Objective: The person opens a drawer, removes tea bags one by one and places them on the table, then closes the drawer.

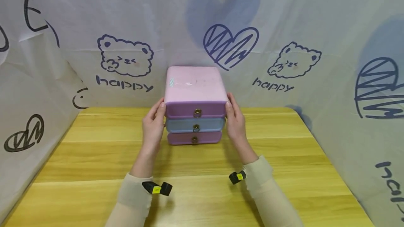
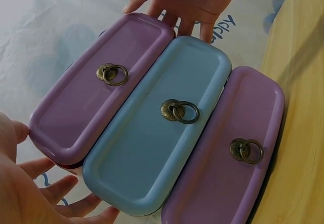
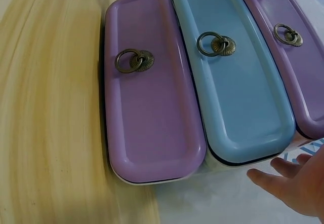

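Note:
A small three-drawer storage box (image 1: 195,83) with a glossy pink top stands at the back of the wooden table. Its fronts are a purple top drawer (image 2: 104,87), a blue middle drawer (image 3: 235,77) and a purple bottom drawer (image 3: 154,112), each bearing a brass ring pull and all pushed in. My left hand (image 1: 153,123) holds the box's left side, thumb at the front corner of the top drawer and fingers along the side. On the opposite side my right hand (image 1: 235,120) holds it likewise. The fingers' far ends are partly hidden behind the box in the head view.
Behind the box hangs a pale cloth (image 1: 176,16) printed with hearts, bear faces and "happy". More cloth hangs at both sides. The yellow wood-grain table (image 1: 195,185) stretches towards me. Small black-and-yellow devices sit on both sleeves.

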Available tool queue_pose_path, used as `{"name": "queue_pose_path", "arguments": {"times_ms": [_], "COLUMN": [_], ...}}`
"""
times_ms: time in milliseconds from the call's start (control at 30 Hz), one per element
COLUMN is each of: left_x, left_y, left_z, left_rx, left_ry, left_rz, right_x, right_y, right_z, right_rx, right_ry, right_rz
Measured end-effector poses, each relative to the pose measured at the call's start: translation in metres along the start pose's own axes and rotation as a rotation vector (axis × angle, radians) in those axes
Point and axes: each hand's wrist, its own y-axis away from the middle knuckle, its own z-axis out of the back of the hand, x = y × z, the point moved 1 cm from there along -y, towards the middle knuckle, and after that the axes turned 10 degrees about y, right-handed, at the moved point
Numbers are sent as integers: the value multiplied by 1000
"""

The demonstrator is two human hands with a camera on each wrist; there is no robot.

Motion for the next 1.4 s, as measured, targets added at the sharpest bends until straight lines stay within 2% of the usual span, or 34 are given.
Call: {"name": "queue_pose_path", "arguments": {"times_ms": [133,267,367,433,533,733,933,1100,1400], "left_x": [1,3,6,8,10,14,19,24,27], "left_y": [-1,-3,-5,-7,-10,-16,-23,-26,-29], "left_z": [0,1,3,4,5,8,9,9,8], "left_rx": [-5,4,11,18,29,50,88,113,106], "left_ry": [6,17,31,45,67,89,74,92,111], "left_rz": [-20,-24,-17,-7,15,42,60,64,78], "right_x": [0,13,15,6,7,17,28,36,42], "right_y": [1,4,5,2,4,7,12,17,23], "right_z": [2,7,8,6,5,4,3,-1,-11], "right_rx": [-30,-54,-85,-118,-169,-271,-334,-359,-330], "right_ry": [39,76,102,134,206,276,321,336,368], "right_rz": [40,115,201,262,344,548,693,790,927]}}
